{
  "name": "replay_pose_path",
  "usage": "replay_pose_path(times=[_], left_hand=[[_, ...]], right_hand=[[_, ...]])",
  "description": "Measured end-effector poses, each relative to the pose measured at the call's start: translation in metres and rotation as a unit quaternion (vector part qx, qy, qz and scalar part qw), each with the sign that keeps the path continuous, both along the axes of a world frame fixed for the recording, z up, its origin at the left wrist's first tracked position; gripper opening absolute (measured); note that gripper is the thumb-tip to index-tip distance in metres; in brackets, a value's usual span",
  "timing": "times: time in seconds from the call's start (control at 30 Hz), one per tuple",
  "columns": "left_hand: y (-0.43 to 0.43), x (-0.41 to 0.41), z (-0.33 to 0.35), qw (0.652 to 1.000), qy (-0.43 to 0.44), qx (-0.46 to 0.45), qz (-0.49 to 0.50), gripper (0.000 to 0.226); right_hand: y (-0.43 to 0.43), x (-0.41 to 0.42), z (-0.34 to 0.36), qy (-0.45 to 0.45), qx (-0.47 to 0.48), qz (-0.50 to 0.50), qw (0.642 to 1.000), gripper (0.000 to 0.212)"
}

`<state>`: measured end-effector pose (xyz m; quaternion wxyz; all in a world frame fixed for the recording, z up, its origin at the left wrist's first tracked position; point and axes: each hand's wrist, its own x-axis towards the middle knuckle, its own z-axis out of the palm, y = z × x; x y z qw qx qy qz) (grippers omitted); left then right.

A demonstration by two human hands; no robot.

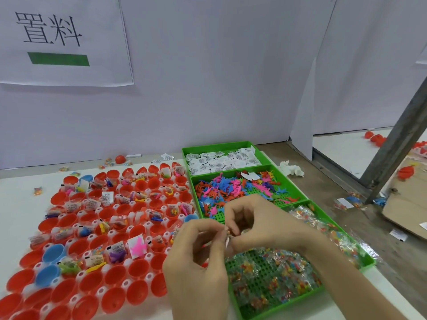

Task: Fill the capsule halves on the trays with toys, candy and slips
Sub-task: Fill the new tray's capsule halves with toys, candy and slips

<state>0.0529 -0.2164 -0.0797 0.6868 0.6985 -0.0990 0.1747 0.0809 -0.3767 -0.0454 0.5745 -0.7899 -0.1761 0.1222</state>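
1. My left hand [196, 262] and right hand [265, 220] meet above the near-left corner of the green bin [215, 145].
2. The fingers of both are curled, and their tips pinch one small pale piece [227, 240] between them. I cannot tell what it is.
3. The slips [221, 160] lie in the bin's far compartment, the toys [235, 190] in the middle one, and the candy packets [272, 280] in the near one, under my right wrist.
4. Left of the bin, the capsule halves [111, 227] sit on white trays [149, 256]. Most are red and a few are blue, and many in the farther rows hold toys, candy and slips.
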Motion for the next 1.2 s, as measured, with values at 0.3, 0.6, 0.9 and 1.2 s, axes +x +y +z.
replay_pose_path(times=[0.3,0.6,0.9,1.2], left_hand=[[0.004,0.003,0.006,0.989,0.068,-0.111,-0.068,0.025],[0.008,0.006,0.003,0.989,0.090,-0.112,-0.044,0.027],[0.010,0.008,-0.003,0.996,0.057,-0.074,0.004,0.033],[0.008,0.008,0.000,0.978,0.141,-0.102,-0.115,0.018]], right_hand=[[0.009,0.002,-0.004,-0.027,0.009,-0.078,0.997,0.021],[0.010,0.001,-0.004,-0.040,-0.012,-0.044,0.998,0.026],[0.009,0.001,-0.007,-0.027,0.050,-0.041,0.998,0.020],[-0.009,0.002,-0.003,-0.039,0.039,-0.012,0.998,0.021]])
